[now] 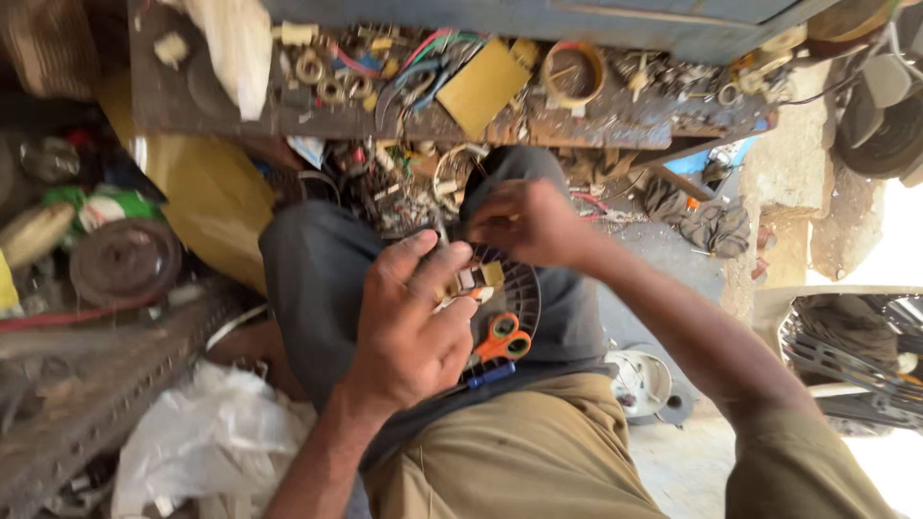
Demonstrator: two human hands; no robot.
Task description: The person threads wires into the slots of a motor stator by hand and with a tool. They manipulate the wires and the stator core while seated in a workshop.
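Observation:
My left hand (413,322) grips a dark round ribbed part (514,288) with small yellowish pieces and wires at its middle, held over my lap. Just above it, my right hand (529,226) has its fingers pinched together at the part's upper edge; what they pinch is too small to tell. Orange-handled scissors (502,338) lie on my lap right under the part, with a blue object (490,375) beside them. My grey-trousered knees (317,259) sit behind the hands.
A cluttered wooden bench (577,120) runs along the top with metal rings, coloured wires and a yellow card (486,86). A white plastic bag (207,437) and a rusty disc (125,259) are at left. A white round housing (639,380), a rag (711,226) and a fan grille (846,356) lie at right.

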